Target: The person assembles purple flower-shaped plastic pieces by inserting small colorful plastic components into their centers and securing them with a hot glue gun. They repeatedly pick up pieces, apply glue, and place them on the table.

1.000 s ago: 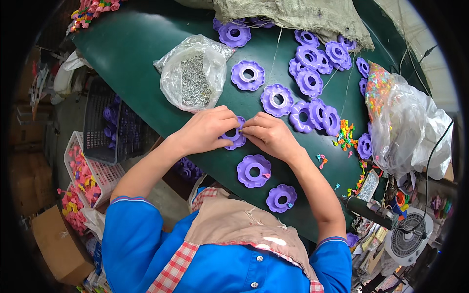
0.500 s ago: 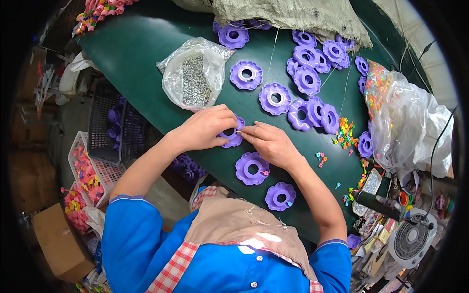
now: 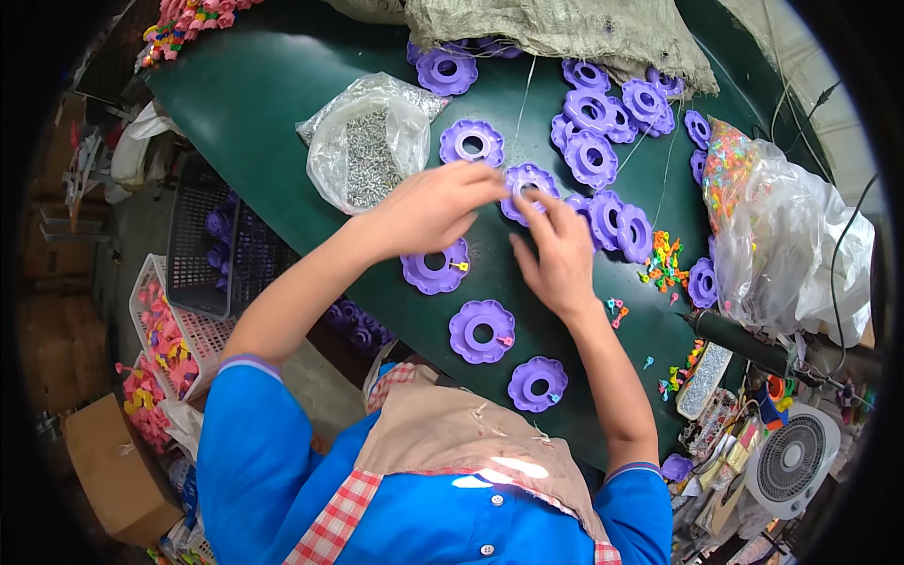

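My left hand [image 3: 438,209] reaches over the green table, fingers stretched out and thumb apart, with its fingertips blurred beside a scalloped purple plastic ring [image 3: 516,209]. From the other side my right hand [image 3: 563,254] comes to the same ring, its fingers spread over the near edge; it appears to hold nothing. Just below my left hand lies a purple ring with a small yellow piece [image 3: 460,266] on its right edge. Nearer to me are a ring with a pink piece [image 3: 481,331] and a ring with a blue piece [image 3: 538,384].
A clear bag of small metal screws [image 3: 369,151] stands left of my hands. More purple rings [image 3: 591,158] lie behind on the right. Small coloured pieces [image 3: 666,264] are scattered near a large plastic bag [image 3: 782,235]. A fan [image 3: 793,454] stands at right, baskets [image 3: 200,330] at left.
Both hands have left the ring with the yellow piece and moved up and right to another ring farther away. The yellow piece now shows on the ring's edge.
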{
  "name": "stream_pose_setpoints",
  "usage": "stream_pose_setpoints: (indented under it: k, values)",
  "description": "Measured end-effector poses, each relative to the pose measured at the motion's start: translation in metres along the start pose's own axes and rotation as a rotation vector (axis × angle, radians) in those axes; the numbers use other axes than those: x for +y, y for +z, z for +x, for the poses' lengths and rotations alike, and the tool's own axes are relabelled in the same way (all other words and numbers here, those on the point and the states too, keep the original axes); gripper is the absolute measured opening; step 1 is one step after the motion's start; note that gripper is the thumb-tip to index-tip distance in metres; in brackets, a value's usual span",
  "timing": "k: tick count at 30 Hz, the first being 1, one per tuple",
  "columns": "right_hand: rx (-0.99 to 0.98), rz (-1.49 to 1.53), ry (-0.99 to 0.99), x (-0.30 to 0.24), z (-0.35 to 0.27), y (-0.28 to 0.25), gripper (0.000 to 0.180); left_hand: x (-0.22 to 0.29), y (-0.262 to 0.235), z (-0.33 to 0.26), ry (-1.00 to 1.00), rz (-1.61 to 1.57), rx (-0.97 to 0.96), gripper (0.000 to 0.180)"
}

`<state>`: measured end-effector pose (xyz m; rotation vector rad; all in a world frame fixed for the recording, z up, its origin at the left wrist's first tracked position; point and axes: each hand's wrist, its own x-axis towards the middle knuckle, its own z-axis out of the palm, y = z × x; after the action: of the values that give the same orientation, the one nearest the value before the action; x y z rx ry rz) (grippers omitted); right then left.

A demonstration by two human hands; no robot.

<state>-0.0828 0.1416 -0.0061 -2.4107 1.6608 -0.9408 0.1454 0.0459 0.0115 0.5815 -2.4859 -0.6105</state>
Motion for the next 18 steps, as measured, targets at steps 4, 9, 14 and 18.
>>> stream_pose_setpoints:
  k: [4, 9, 14, 18]
  values:
    - [-0.103, -0.166, 0.029, 0.013, -0.002, 0.003, 0.046, -0.042, 0.023, 0.054, 0.061, 0.243, -0.173, 0.02]
    - [-0.03, -0.013, 0.144, -0.024, -0.029, -0.013, 0.045, -0.078, -0.001, 0.09, 0.056, 0.051, 0.066, 0.009]
    - [-0.005, 0.258, 0.433, -0.034, -0.055, -0.032, 0.032, -0.097, -0.022, 0.121, -0.124, 0.436, 0.55, 0.032]
    - [-0.008, 0.238, 0.635, 0.021, -0.06, -0.06, 0.021, -0.06, -0.059, 0.117, -0.223, 0.527, 0.595, 0.054]
